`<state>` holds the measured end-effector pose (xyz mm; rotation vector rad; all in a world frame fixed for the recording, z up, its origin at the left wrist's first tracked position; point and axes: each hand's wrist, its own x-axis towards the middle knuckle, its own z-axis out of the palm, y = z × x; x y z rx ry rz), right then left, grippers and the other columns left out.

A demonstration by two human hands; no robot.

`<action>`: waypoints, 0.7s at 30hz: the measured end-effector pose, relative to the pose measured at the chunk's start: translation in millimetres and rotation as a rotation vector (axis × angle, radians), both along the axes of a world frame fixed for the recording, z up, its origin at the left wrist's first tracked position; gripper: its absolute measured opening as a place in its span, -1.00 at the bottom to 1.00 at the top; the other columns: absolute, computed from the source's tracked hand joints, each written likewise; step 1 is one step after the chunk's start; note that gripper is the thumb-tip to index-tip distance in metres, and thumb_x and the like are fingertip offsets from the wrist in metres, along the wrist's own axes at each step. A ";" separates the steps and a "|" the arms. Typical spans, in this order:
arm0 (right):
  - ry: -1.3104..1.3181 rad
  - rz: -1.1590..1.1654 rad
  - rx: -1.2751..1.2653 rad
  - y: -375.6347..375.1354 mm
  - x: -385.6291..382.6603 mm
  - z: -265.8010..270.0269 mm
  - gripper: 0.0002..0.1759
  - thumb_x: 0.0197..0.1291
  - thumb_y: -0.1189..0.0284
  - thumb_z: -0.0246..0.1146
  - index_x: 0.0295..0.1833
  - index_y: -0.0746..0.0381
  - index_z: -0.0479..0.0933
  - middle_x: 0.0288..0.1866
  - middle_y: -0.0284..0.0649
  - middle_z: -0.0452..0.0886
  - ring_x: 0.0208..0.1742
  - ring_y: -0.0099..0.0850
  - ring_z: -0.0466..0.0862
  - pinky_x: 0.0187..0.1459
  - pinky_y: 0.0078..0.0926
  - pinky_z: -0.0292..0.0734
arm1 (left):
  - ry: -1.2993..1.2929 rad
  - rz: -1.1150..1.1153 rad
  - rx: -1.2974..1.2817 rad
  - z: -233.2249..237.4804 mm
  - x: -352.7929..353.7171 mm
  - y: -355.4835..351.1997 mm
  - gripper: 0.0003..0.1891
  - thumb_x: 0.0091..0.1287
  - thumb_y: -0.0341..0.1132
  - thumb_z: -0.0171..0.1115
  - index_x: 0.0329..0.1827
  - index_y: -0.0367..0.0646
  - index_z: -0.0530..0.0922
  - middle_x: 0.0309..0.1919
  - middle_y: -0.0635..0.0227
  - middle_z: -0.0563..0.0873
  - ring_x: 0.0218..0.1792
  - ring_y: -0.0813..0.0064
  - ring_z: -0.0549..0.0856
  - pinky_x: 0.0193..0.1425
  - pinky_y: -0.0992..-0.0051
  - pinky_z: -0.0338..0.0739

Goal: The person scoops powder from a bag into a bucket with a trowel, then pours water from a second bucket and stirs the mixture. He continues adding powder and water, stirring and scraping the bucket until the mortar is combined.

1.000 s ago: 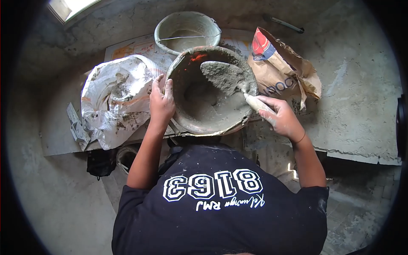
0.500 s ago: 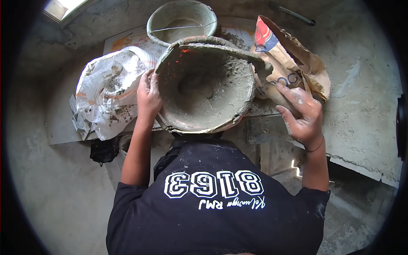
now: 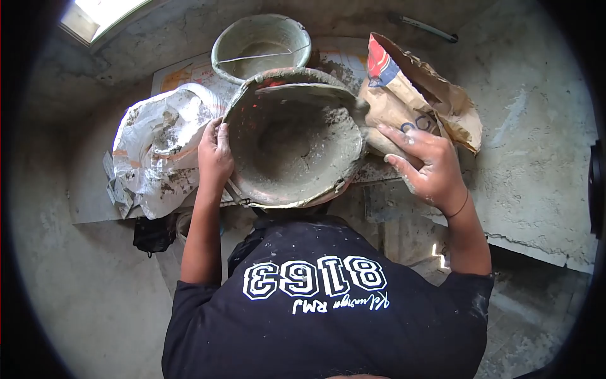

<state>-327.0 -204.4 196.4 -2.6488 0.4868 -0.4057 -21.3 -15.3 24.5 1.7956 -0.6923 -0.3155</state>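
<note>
My left hand (image 3: 216,151) grips the left rim of a mortar-caked bucket (image 3: 252,180), thumb over the edge. The bucket tilts so its mouth faces me, and grey wet mortar (image 3: 344,136) clings inside its right wall. My right hand (image 3: 426,164) is closed around the thick tan handle of a trowel (image 3: 384,140) at the bucket's right side. The trowel's neck is coated in mortar, and its blade appears to lie across the bucket's upper mouth. White smears mark my right fingers.
Behind the bucket stands a second greenish basin (image 3: 230,66) with a thin wire handle across it. A white woven sack (image 3: 145,145) sits left and an open brown paper bag (image 3: 404,104) right. A black bag (image 3: 153,235) is below the board's left edge.
My right hand and the trowel have moved left, with the blade turned further over the bucket's mouth. The bucket sits slightly lower and more left in view; my left hand keeps its hold.
</note>
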 end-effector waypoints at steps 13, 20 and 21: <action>0.151 -0.207 0.078 -16.2 -29.7 -35.8 -0.58 0.16 0.38 0.34 0.15 0.25 0.62 -0.12 0.07 0.69 -0.14 -0.02 0.70 -0.07 -0.32 0.58 | 0.062 -0.024 0.067 6.6 2.8 -8.5 -0.70 0.55 -0.31 0.02 0.14 -0.38 0.52 -0.10 0.15 0.72 -0.08 0.49 0.65 0.08 0.50 0.50; -0.077 -0.237 1.245 -17.7 -50.8 -71.0 -0.49 0.33 0.35 0.28 0.35 0.26 0.46 -0.35 -0.28 0.64 -0.55 -0.62 0.52 -0.53 -0.63 0.43 | -0.084 -0.099 0.037 6.0 5.4 -7.0 -0.66 0.53 -0.30 0.07 0.21 -0.39 0.48 -0.06 0.14 0.71 -0.04 0.46 0.65 0.11 0.49 0.49; -0.147 -0.191 1.320 -10.2 -50.8 -68.4 -0.44 0.38 0.31 0.26 0.43 0.25 0.36 -0.46 -0.42 0.48 -0.65 -0.74 0.34 -0.66 -0.76 0.22 | -0.090 -0.125 0.026 5.9 6.9 -7.6 -0.66 0.53 -0.30 0.07 0.21 -0.39 0.48 -0.06 0.14 0.71 -0.04 0.46 0.65 0.11 0.49 0.49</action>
